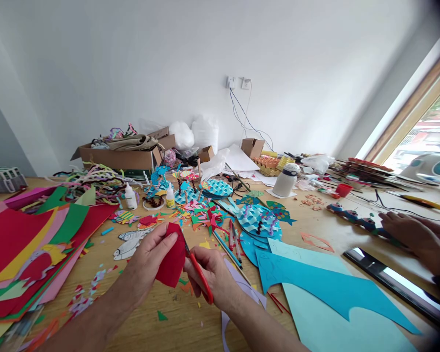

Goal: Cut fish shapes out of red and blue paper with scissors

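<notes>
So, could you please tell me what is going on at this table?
The person's left hand holds up a red sheet while the right hand holds red scissors at its edge. Paper scraps lie around, and two glue bottles stand farther back. A blue cutout lies over a pale sheet to the right, where another person's hand also shows.

We see a matt, soft-looking red piece [170,266], felt or foam, we cannot tell which. The scissors [201,278] have smooth red plastic handles and metal blades. Our counter [183,325] shows smooth wood grain with a faint sheen. The blue sheet [315,281] looks matt and even, and the box [121,159] is dull brown cardboard. We find smooth white plastic on the glue bottle [131,198], fuzzy pile on the pipe cleaners [95,172], and a glossy, reflective face on the black slab [392,281].
</notes>
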A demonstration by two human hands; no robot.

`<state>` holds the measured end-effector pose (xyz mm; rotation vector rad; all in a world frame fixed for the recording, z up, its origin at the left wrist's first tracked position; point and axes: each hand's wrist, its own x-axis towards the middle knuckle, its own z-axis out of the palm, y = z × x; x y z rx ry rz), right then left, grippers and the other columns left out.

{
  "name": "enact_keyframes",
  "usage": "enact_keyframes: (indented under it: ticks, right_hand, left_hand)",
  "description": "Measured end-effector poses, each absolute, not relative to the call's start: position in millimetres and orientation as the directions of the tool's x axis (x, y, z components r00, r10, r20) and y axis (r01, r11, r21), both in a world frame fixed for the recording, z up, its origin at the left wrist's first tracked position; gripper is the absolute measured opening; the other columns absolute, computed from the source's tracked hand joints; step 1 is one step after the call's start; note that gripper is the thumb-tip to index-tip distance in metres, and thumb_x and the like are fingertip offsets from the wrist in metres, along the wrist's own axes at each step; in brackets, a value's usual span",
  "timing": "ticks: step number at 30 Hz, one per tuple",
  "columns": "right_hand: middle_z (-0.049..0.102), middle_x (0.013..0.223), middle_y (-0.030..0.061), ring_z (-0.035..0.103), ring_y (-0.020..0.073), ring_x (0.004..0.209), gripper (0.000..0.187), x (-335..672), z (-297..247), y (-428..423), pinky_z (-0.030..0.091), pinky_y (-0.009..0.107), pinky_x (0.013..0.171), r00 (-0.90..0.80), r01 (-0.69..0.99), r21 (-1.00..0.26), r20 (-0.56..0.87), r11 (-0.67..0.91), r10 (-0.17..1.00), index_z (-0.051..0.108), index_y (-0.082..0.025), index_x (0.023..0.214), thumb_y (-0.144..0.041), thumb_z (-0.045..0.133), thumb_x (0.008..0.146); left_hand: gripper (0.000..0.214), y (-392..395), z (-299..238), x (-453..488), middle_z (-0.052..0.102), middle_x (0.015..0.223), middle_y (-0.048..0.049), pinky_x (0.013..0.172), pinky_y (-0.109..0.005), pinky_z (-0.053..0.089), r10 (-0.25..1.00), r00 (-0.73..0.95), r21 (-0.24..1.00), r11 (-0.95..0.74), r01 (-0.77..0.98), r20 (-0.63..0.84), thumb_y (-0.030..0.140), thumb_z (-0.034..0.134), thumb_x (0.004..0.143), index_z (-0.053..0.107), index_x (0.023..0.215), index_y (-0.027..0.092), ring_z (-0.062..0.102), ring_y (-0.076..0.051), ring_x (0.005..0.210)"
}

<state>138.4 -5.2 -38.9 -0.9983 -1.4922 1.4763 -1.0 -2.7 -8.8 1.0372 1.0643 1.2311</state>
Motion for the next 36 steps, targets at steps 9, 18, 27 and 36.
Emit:
enact_keyframes:
  ticks: [9, 18, 27, 36]
  right_hand:
    - [0.040, 0.038, -0.0079, 0.037, 0.0040, 0.030, 0.042, 137.7, -40.2, -4.8, 0.024, 0.014, 0.029, -0.370, -0.002, -1.000, 0.027, 0.029, 0.929, 0.044, -0.017, 0.057, -0.052, 0.061, 0.072]
    - [0.040, 0.040, -0.0082, 0.036, 0.0044, 0.029, 0.041, 137.1, -49.2, -1.8, 0.028, 0.014, 0.027, -0.362, 0.013, -0.999, 0.025, 0.032, 0.932, 0.045, -0.018, 0.059, -0.054, 0.061, 0.072]
    - [0.041, 0.041, -0.0080, 0.038, 0.0041, 0.031, 0.039, 137.9, -40.3, -5.1, 0.027, 0.013, 0.030, -0.353, 0.043, -0.998, 0.026, 0.044, 0.935, 0.044, -0.017, 0.059, -0.050, 0.061, 0.072]
    - [0.041, 0.042, -0.0080, 0.038, 0.0043, 0.032, 0.038, 139.0, -43.8, -4.3, 0.030, 0.014, 0.031, -0.352, 0.026, -0.998, 0.051, 0.064, 0.934, 0.043, -0.018, 0.060, -0.049, 0.061, 0.074]
  left_hand:
    - [0.020, -3.0, -9.3, -0.3, 0.063, 0.065, 0.0044, 0.049, -0.020, 0.040, 0.999, 0.024, 0.981, 0.046, -0.189, -0.042, 0.037, 0.065, 0.072, 0.062, 0.085, 0.022, 0.055, -0.012, 0.054]
    - [0.018, -4.5, -5.1, 0.2, 0.063, 0.065, 0.0048, 0.050, -0.020, 0.042, 0.998, 0.032, 0.973, 0.066, -0.223, -0.061, 0.034, 0.065, 0.071, 0.062, 0.084, 0.022, 0.055, -0.011, 0.054]
    - [0.020, -4.6, -3.9, 1.6, 0.063, 0.065, 0.0039, 0.049, -0.021, 0.043, 0.996, 0.040, 0.970, 0.084, -0.230, -0.077, 0.034, 0.067, 0.067, 0.063, 0.081, 0.021, 0.056, -0.012, 0.054]
    - [0.019, -4.9, -1.1, -0.4, 0.065, 0.064, 0.0042, 0.050, -0.019, 0.042, 0.988, 0.046, 0.941, 0.154, -0.301, -0.147, 0.031, 0.069, 0.066, 0.063, 0.081, 0.021, 0.056, -0.010, 0.053]
